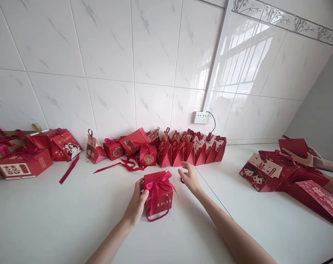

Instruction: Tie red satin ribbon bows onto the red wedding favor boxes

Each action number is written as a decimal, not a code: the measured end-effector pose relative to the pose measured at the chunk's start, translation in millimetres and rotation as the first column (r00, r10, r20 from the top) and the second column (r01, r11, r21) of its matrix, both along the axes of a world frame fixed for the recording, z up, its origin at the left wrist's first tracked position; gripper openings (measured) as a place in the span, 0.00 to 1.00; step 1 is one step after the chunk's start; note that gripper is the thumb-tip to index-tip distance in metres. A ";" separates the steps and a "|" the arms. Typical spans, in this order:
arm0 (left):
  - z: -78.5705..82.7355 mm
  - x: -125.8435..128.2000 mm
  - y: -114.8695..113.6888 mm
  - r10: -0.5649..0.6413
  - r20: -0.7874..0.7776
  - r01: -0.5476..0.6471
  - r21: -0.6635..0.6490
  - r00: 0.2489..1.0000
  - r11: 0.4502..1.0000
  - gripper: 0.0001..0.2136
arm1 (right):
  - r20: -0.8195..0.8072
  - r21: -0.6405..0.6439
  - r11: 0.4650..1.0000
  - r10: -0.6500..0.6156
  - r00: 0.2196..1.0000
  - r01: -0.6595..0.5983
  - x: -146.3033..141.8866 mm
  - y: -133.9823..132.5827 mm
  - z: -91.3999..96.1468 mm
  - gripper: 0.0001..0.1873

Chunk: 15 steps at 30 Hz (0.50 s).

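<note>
In front of me on the white table stands a red gift box (pixel 152 200) with a pink ribbon bow (pixel 158 183) on top and a twisted cord handle (pixel 158 219) hanging down its front. My left hand (pixel 136 207) grips the box from its left side, thumb towards the front and fingers behind. Raised to the right of the box, apart from it, my right hand (pixel 190 179) has its fingers spread and holds nothing. A small dark thing beneath that hand is mostly hidden. Just behind stands a smaller red box (pixel 147 156) with a gold emblem and a ribbon.
Against the tiled wall runs a row of red triangular boxes (pixel 177 150). More red boxes (pixel 39 163) lie at the left. At the right, another person's hand (pixel 298 158) holds a dark red box (pixel 294 146) behind a pile of boxes (pixel 276 176). A power strip (pixel 202 117) is on the wall.
</note>
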<state>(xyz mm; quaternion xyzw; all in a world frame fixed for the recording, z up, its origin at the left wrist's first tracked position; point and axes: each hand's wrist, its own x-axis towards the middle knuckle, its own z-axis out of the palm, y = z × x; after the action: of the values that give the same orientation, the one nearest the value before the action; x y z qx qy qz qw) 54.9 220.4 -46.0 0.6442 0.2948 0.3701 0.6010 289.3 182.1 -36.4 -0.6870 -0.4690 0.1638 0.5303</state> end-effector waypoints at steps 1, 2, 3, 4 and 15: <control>-0.9 0.5 0.6 -0.002 0.003 0.002 0.009 1.000 1.000 0.29 | 0.029 0.022 0.996 -0.089 0.996 0.089 0.7 8.1 3.3 0.25; -2.1 1.1 1.1 -0.003 0.008 0.003 0.020 1.000 1.000 0.28 | 0.055 0.036 0.987 -0.157 0.986 0.155 0.7 16.8 8.1 0.28; -3.4 1.9 1.5 -0.008 0.014 0.008 0.032 1.000 0.999 0.28 | 0.077 0.040 0.978 -0.206 0.976 0.203 0.0 26.1 13.8 0.31; -4.8 2.6 1.8 -0.006 0.023 0.005 0.042 1.000 0.999 0.28 | 0.095 0.035 0.971 -0.241 0.966 0.238 -1.1 35.7 20.1 0.33; -3.0 3.3 -0.3 -0.010 0.066 0.009 0.021 0.998 1.000 0.25 | -0.123 -0.092 0.946 -0.321 0.939 0.311 9.0 82.2 44.9 0.12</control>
<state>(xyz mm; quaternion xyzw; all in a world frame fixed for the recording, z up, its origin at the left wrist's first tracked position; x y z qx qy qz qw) 58.2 220.1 -49.0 0.6390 0.2678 0.3915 0.6056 298.3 264.3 8.4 -0.7591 -0.3093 0.1395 0.5556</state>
